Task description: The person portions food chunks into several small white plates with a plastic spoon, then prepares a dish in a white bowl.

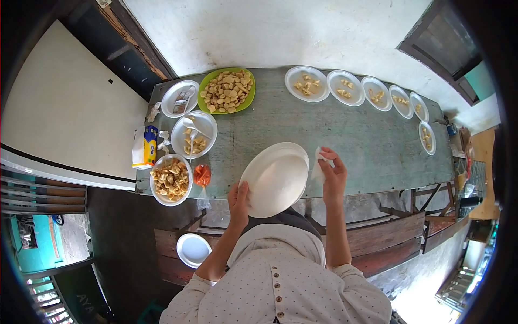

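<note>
My left hand [238, 201] grips the left edge of a large white oval plate [276, 181], which is tilted over the near edge of the table. To the right of the plate, my right hand [332, 171] is raised with its fingers pinched on a white tissue [319, 166]. Nothing lies on the visible face of the plate. Left of my left hand, a bag of orange-red sauce [202, 175] lies at the table's near edge, beside a white bowl of brown fried pieces [171, 180].
The green table [264, 119] bears a green plate of beige pieces [226, 90], a bowl with spoons [194, 135], a tissue pack [144, 147] and several small plates with food [306, 85] at the back right. A white plate [193, 250] rests on the bench.
</note>
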`<state>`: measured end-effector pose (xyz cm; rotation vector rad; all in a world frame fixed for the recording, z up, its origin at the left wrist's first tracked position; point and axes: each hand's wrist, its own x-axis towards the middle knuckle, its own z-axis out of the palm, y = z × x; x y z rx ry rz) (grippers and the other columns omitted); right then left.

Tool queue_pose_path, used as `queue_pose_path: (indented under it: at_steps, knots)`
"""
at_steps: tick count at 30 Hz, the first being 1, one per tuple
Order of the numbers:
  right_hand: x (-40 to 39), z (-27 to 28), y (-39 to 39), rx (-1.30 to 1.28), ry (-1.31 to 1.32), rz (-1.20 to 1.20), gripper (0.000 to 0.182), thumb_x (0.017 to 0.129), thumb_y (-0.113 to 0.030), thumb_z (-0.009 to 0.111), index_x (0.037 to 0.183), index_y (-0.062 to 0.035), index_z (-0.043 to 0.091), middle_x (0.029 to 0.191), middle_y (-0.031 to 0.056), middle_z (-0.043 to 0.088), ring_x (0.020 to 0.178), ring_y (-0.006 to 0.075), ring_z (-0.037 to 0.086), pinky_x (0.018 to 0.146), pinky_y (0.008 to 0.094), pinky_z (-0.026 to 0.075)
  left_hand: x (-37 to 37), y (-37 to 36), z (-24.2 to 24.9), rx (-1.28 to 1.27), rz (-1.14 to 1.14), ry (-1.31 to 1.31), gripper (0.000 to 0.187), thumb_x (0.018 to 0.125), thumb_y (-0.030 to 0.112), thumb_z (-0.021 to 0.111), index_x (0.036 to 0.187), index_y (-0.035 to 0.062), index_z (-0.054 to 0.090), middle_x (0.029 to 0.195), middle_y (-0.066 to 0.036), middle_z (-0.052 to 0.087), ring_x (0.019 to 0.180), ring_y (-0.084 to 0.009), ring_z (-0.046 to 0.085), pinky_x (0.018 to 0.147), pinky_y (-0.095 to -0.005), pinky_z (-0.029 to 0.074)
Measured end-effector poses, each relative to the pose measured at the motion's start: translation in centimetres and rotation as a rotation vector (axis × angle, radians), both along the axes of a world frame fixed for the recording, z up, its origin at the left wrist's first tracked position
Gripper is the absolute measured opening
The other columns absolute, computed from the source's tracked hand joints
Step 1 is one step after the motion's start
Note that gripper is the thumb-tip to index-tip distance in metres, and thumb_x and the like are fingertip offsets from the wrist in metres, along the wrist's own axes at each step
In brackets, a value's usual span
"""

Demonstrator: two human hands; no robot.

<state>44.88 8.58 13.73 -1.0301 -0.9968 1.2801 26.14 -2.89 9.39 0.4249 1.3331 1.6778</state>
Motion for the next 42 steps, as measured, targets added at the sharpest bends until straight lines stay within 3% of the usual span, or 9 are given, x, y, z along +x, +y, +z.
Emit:
queue_pose_path:
  at_steps: [2, 3, 5, 8, 21, 26, 33, 35, 42]
  knots:
    - [1.1, -0.2, 0.8, -0.166, 0.155, 0.187, 0.011, 0.075, 0.001, 0.058, 0.085, -0.0015, 0.060, 0.120, 0.0112, 0.048, 0.096, 0.0149, 0.054, 0.077, 0.0259, 0.044, -0.7, -0.6, -1.4, -0.043, -0.103, 0.047, 0.027, 0.090, 0.027, 0.049, 0.095, 0.0023, 0.059, 0.075, 0.003, 0.055, 0.067, -0.0042, 0.049, 0.057, -0.0190, 0.038]
    - [1.4, -0.3, 0.8, -0.166, 0.155, 0.187, 0.011, 0.075, 0.001, 0.058, 0.085, -0.0015, 0.060, 0.120, 0.0112, 0.048, 0.096, 0.0149, 0.054, 0.077, 0.0259, 0.044, -0.5, -0.5, -1.1, -0.043, -0.103, 0.048, 0.027, 0.090, 0.027, 0.049, 0.095, 0.0023, 0.059, 0.075, 0.003, 0.055, 0.067, -0.0042, 0.049, 0.057, -0.0190, 0.038]
    - [1.7, -0.4, 0.7, -0.251, 0.117, 0.419, 0.011, 0.074, 0.000, 0.058, 0.085, -0.0014, 0.060, 0.125, 0.0120, 0.044, 0.094, 0.0150, 0.055, 0.077, 0.0247, 0.043, 0.0, -0.3, -0.3, 0.008, -0.081, 0.151, 0.027, 0.089, 0.027, 0.051, 0.082, 0.0040, 0.062, 0.058, 0.007, 0.044, 0.050, -0.0003, 0.037, 0.046, -0.0168, 0.029]
    - [1.6, -0.1, 0.1, -0.250, 0.064, 0.476, 0.012, 0.073, 0.000, 0.057, 0.084, -0.0016, 0.060, 0.121, 0.0101, 0.046, 0.089, 0.0138, 0.056, 0.076, 0.0235, 0.043, -0.1, -0.3, 0.7, 0.043, -0.135, 0.297, 0.027, 0.089, 0.026, 0.052, 0.080, 0.0030, 0.061, 0.056, 0.007, 0.042, 0.050, -0.0011, 0.037, 0.046, -0.0179, 0.028]
    - [2.2, 1.1, -0.7, -0.187, 0.071, 0.438, 0.012, 0.072, 0.003, 0.056, 0.083, -0.0002, 0.058, 0.105, 0.0033, 0.048, 0.080, 0.0089, 0.054, 0.067, 0.0194, 0.041, -0.9, 0.6, -0.2, 0.018, -0.054, 0.379, 0.029, 0.088, 0.027, 0.054, 0.070, 0.0051, 0.050, 0.063, 0.005, 0.043, 0.061, -0.0035, 0.038, 0.055, -0.0189, 0.030]
    - [1.5, 1.3, -1.1, -0.098, 0.023, 0.327, 0.013, 0.072, 0.003, 0.055, 0.083, -0.0023, 0.059, 0.101, 0.0020, 0.049, 0.078, 0.0063, 0.050, 0.068, 0.0188, 0.040, -0.6, 0.5, 0.4, 0.094, -0.176, 0.408, 0.023, 0.086, 0.022, 0.057, 0.074, 0.0031, 0.054, 0.065, 0.002, 0.049, 0.065, -0.0057, 0.044, 0.062, -0.0213, 0.035]
    - [1.1, 0.2, -1.1, -0.011, -0.080, 0.277, 0.014, 0.075, 0.005, 0.054, 0.087, 0.0001, 0.059, 0.108, 0.0077, 0.047, 0.087, 0.0111, 0.054, 0.072, 0.0212, 0.043, -0.8, 0.4, 1.5, 0.055, -0.238, 0.436, 0.020, 0.084, 0.019, 0.060, 0.073, 0.0022, 0.057, 0.064, 0.001, 0.050, 0.065, -0.0056, 0.045, 0.063, -0.0215, 0.036]
    - [0.5, 0.2, -1.3, 0.078, -0.238, 0.184, 0.014, 0.076, 0.003, 0.056, 0.088, -0.0010, 0.061, 0.110, 0.0100, 0.046, 0.085, 0.0103, 0.052, 0.069, 0.0216, 0.042, -1.0, 0.5, 1.4, 0.092, -0.255, 0.495, 0.019, 0.083, 0.017, 0.061, 0.073, 0.0021, 0.057, 0.064, 0.001, 0.051, 0.065, -0.0062, 0.047, 0.062, -0.0216, 0.036]
    - [-1.4, -0.7, -3.1, 0.159, -0.333, 0.144, 0.016, 0.075, 0.005, 0.057, 0.089, -0.0011, 0.062, 0.106, 0.0063, 0.042, 0.081, 0.0073, 0.049, 0.068, 0.0190, 0.040, -0.6, 1.1, 1.3, 0.084, -0.265, 0.610, 0.021, 0.081, 0.017, 0.063, 0.069, 0.0007, 0.056, 0.065, -0.003, 0.052, 0.063, -0.0093, 0.049, 0.059, -0.0229, 0.037]
